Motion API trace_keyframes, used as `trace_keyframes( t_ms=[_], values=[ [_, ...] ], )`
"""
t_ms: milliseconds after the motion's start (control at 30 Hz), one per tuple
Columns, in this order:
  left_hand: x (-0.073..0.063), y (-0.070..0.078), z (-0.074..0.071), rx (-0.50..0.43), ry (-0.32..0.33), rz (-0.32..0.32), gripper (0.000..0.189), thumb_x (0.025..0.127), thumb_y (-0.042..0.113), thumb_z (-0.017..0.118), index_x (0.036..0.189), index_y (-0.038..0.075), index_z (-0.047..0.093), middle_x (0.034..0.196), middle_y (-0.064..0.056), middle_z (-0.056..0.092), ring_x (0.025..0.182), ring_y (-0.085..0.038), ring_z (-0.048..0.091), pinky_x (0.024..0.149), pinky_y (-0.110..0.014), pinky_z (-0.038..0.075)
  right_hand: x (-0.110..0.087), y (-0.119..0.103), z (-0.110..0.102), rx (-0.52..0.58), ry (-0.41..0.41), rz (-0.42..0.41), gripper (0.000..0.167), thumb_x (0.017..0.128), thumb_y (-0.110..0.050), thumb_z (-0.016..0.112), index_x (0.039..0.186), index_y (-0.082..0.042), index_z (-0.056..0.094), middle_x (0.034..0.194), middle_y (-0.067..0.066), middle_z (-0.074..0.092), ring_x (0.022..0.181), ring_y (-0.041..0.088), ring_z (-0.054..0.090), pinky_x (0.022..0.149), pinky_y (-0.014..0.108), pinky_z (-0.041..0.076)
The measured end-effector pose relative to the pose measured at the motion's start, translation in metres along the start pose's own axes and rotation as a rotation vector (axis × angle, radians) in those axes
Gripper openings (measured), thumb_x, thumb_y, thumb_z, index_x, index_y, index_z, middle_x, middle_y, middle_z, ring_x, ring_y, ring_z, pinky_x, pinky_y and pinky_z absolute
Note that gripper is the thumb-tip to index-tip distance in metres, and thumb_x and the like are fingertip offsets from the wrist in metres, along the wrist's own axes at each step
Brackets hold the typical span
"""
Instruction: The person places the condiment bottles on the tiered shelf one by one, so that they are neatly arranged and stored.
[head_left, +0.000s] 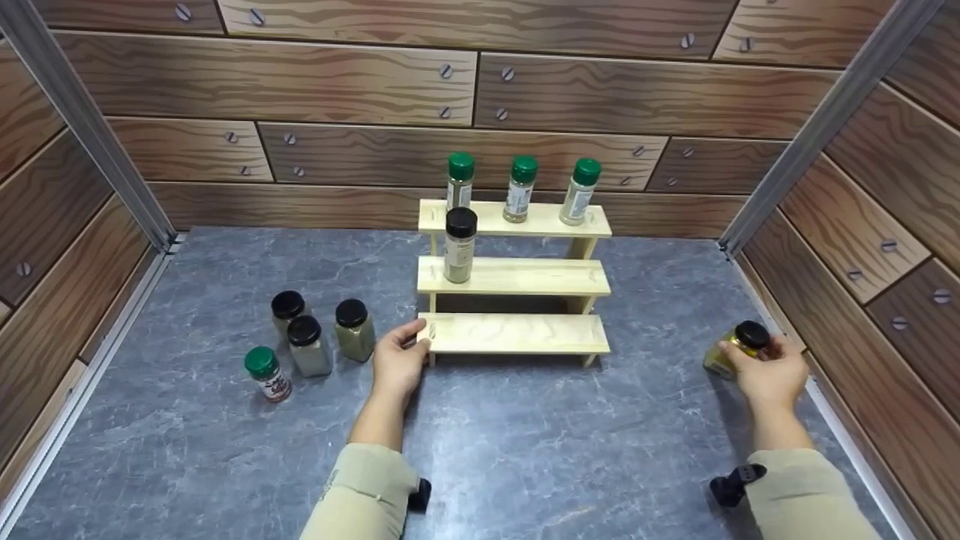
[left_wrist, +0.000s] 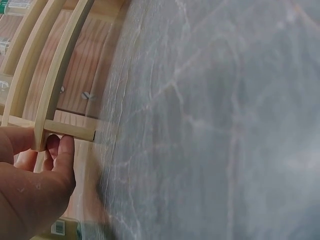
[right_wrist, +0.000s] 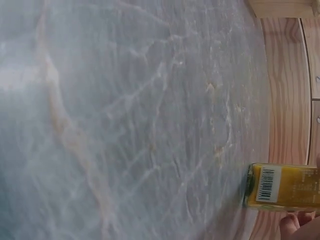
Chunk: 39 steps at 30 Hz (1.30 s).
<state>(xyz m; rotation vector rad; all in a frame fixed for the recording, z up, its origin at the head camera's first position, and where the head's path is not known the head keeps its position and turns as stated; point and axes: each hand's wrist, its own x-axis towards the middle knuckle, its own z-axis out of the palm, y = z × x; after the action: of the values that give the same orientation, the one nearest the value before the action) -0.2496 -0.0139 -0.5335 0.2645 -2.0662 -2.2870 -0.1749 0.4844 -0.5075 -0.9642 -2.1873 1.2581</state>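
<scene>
A three-step wooden rack [head_left: 514,334] stands mid-table. My left hand [head_left: 399,361] grips the left end of its lowest step, thumb above and fingers beneath, as the left wrist view also shows. Far to the right, my right hand [head_left: 772,373] holds a square glass jar [head_left: 721,361] with yellow contents and a black lid. In the right wrist view this yellow jar [right_wrist: 285,186] shows a barcode label; whether its base touches the table is unclear. A black-capped spice bottle [head_left: 460,247] stands on the middle step's left end. Green-capped bottles [head_left: 519,191] stand along the top step.
Left of the rack stand several black-lidded jars, among them one [head_left: 354,330] nearest the rack and one [head_left: 309,346] with pale contents. A green-capped bottle [head_left: 268,375] stands in front of them. Wood-patterned walls [head_left: 360,82] and metal rails [head_left: 810,127] bound the grey tabletop [head_left: 525,450].
</scene>
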Motion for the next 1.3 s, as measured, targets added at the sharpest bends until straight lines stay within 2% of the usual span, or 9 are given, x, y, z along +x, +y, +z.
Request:
trace_keyframes(
  t_ms=[100, 367, 633, 767, 867, 933, 1067, 1167, 1300],
  values=[
    [-0.001, 0.000, 0.000, 0.008, -0.001, 0.002, 0.037, 0.094, -0.013, 0.062, 0.131, -0.016, 0.064, 0.131, -0.035, 0.065, 0.093, -0.019, 0.070, 0.072, -0.025, 0.061, 0.000, 0.002, 0.001, -0.043, -0.014, -0.009, 0.073, 0.093, -0.023, 0.083, 0.149, 0.008, 0.049, 0.147, 0.029, 0.056, 0.133, 0.039, 0.055, 0.110, 0.039, 0.051],
    [-0.001, 0.001, -0.003, 0.021, 0.004, -0.009, 0.037, 0.095, -0.013, 0.061, 0.131, -0.015, 0.065, 0.133, -0.034, 0.064, 0.092, -0.019, 0.069, 0.072, -0.024, 0.060, -0.001, 0.005, 0.004, -0.068, -0.047, -0.025, 0.071, 0.096, -0.025, 0.079, 0.150, 0.008, 0.047, 0.149, 0.030, 0.054, 0.135, 0.043, 0.053, 0.113, 0.051, 0.048],
    [-0.002, 0.000, -0.002, 0.021, 0.004, 0.005, 0.037, 0.093, -0.014, 0.061, 0.130, -0.016, 0.065, 0.130, -0.035, 0.065, 0.098, -0.024, 0.070, 0.074, -0.024, 0.061, -0.012, -0.001, 0.013, -0.059, -0.049, -0.050, 0.067, 0.095, -0.025, 0.081, 0.149, 0.004, 0.053, 0.146, 0.026, 0.058, 0.131, 0.037, 0.056, 0.106, 0.042, 0.053],
    [-0.001, 0.000, -0.002, 0.031, 0.012, 0.001, 0.037, 0.093, -0.014, 0.061, 0.129, -0.014, 0.066, 0.130, -0.034, 0.066, 0.097, -0.023, 0.070, 0.075, -0.024, 0.061, -0.019, -0.024, 0.021, 0.006, -0.035, -0.142, 0.063, 0.092, -0.015, 0.084, 0.144, 0.007, 0.056, 0.140, 0.027, 0.062, 0.129, 0.037, 0.059, 0.110, 0.042, 0.052],
    [-0.001, 0.001, -0.002, 0.038, 0.011, 0.007, 0.037, 0.094, -0.013, 0.061, 0.130, -0.015, 0.066, 0.132, -0.033, 0.065, 0.098, -0.023, 0.069, 0.076, -0.024, 0.061, -0.025, -0.049, 0.027, 0.059, -0.025, -0.219, 0.060, 0.088, -0.008, 0.086, 0.139, 0.009, 0.060, 0.135, 0.027, 0.065, 0.126, 0.035, 0.061, 0.109, 0.039, 0.053],
    [-0.001, 0.001, -0.002, 0.038, 0.008, 0.008, 0.036, 0.094, -0.013, 0.061, 0.130, -0.015, 0.066, 0.133, -0.033, 0.065, 0.101, -0.024, 0.068, 0.077, -0.024, 0.060, -0.030, -0.068, 0.030, 0.093, -0.031, -0.242, 0.058, 0.086, -0.005, 0.087, 0.137, 0.007, 0.062, 0.133, 0.024, 0.066, 0.125, 0.031, 0.063, 0.107, 0.035, 0.054],
    [0.000, 0.001, -0.001, 0.028, 0.000, 0.020, 0.036, 0.094, -0.013, 0.061, 0.129, -0.016, 0.065, 0.132, -0.034, 0.065, 0.104, -0.025, 0.067, 0.078, -0.024, 0.059, -0.041, -0.109, 0.037, 0.227, -0.069, -0.278, 0.053, 0.083, 0.004, 0.087, 0.132, 0.006, 0.066, 0.127, 0.018, 0.070, 0.121, 0.025, 0.065, 0.104, 0.032, 0.056],
    [0.000, 0.001, -0.001, 0.021, 0.005, 0.021, 0.036, 0.094, -0.013, 0.061, 0.129, -0.016, 0.065, 0.131, -0.035, 0.065, 0.103, -0.026, 0.068, 0.079, -0.025, 0.060, -0.048, -0.135, 0.047, 0.307, -0.107, -0.341, 0.051, 0.081, 0.008, 0.087, 0.128, 0.007, 0.068, 0.121, 0.014, 0.071, 0.115, 0.021, 0.067, 0.100, 0.031, 0.058],
    [0.000, 0.001, 0.000, 0.015, 0.005, 0.015, 0.036, 0.094, -0.013, 0.061, 0.130, -0.015, 0.065, 0.132, -0.035, 0.064, 0.103, -0.026, 0.069, 0.080, -0.027, 0.062, -0.061, -0.163, 0.063, 0.349, -0.162, -0.429, 0.050, 0.080, 0.009, 0.087, 0.127, 0.008, 0.068, 0.119, 0.014, 0.072, 0.108, 0.016, 0.069, 0.096, 0.029, 0.059]
  ],
)
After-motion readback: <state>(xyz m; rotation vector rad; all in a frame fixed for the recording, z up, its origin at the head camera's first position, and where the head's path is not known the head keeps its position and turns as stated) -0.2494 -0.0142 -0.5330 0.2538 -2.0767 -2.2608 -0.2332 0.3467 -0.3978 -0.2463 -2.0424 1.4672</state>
